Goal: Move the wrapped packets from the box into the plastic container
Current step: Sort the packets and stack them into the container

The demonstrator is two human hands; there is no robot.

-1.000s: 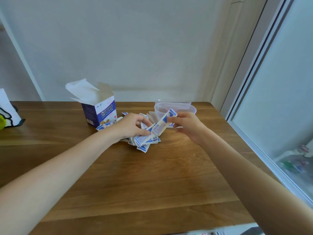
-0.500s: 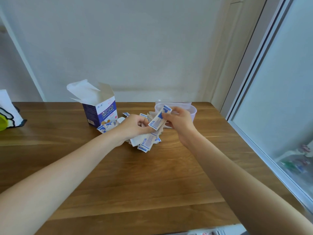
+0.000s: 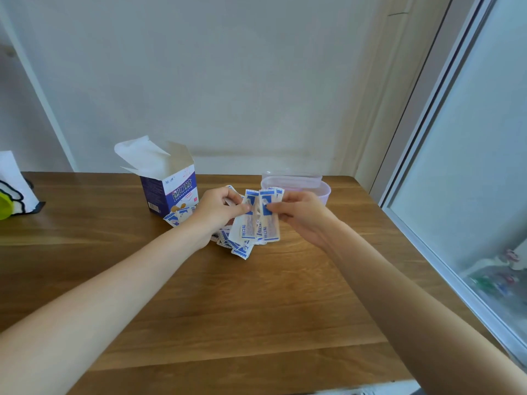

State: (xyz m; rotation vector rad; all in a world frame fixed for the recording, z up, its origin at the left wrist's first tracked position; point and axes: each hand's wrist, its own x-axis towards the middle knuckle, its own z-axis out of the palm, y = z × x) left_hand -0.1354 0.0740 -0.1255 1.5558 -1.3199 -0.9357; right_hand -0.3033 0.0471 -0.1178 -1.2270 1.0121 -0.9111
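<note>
1. The left hand (image 3: 218,208) is raised a bit above the brown wooden table (image 3: 228,309), fingers curled, thumb and fingers pinching the left side of a small bunch of white-and-blue wrapped packets (image 3: 258,216).
2. The right hand (image 3: 299,213) pinches the same bunch from the right side; its thumb presses on the front of the right packet, near the top.
3. The held packets stand approx. upright, long side vertical, fanned a little. Blue bands at top, beige strip w/ blue print in the lower half.
4. Under the hands, more packets lie in a loose pile of white-and-blue packets (image 3: 238,246) on the table, overlapping each other.
5. Two or three loose packets (image 3: 178,216) also lie at the foot of the box, touching or just beside it; I cannot tell which.
6. The purple-and-white cardboard box (image 3: 171,191) stands upright to the left of the hands, top flaps open, white inside showing.
7. The clear plastic container w/ pinkish tint (image 3: 319,189) stands behind the right hand, near the back edge of the table. The hand covers part of it, so I cannot tell what is inside.
8. At the far left edge of the table there is a white paper item w/ black outline (image 3: 14,183) and sth. yellow-green (image 3: 4,206), only partly in view.
9. A glass pane w/ pale frame (image 3: 470,166) runs along the right side.
</note>
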